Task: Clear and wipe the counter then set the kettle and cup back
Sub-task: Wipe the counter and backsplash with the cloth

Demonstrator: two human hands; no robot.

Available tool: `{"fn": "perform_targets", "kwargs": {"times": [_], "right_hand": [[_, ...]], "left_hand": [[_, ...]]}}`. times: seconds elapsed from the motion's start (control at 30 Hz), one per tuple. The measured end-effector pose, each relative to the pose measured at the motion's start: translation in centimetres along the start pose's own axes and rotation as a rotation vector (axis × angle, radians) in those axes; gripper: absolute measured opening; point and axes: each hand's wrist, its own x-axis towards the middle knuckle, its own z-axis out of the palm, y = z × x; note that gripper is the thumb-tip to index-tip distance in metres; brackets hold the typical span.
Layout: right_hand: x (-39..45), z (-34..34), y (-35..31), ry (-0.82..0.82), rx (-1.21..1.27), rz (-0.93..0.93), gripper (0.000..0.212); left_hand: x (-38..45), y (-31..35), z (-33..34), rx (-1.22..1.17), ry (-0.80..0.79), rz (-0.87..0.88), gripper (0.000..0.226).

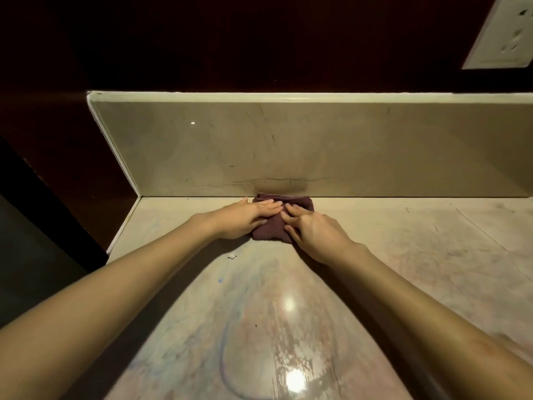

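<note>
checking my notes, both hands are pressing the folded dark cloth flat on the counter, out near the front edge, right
Not quite. The head view shows the left hand and right hand pressing the folded dark cloth flat on the counter, but at the back, against the backsplash, not near the front edge.

Dim, warm light; glare on counter (291,376); wide-angle edge distortion.
</note>
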Motion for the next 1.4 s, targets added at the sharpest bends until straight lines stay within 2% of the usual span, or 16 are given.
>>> {"fn": "perform_targets", "kwargs": {"times": [0.37,0.6,0.87,1.2,1.4], "right_hand": [[1.4,-0.2,0.6,-0.021,0.075,0.03,0.044],[-1.3,0.3,-1.4,0.02,0.085,-0.007,0.044],[-6.9,0.6,-4.4,0.031,0.127,-0.064,0.044],[-17.5,1.8,-8.5,0.143,0.102,-0.137,0.042],[-24.4,1.7,-11.3,0.116,0.102,-0.142,0.046]], "left_hand": [[0.4,-0.9,-0.1,-0.094,0.02,0.001,0.049],[-2.6,-0.2,1.2,-0.149,0.017,-0.005,0.049],[-8.4,2.8,3.7,-0.139,0.022,-0.012,0.051],[-17.6,10.2,7.6,-0.025,0.036,-0.012,0.052],[-22.9,14.5,10.4,-0.063,0.021,0.006,0.052]]}}
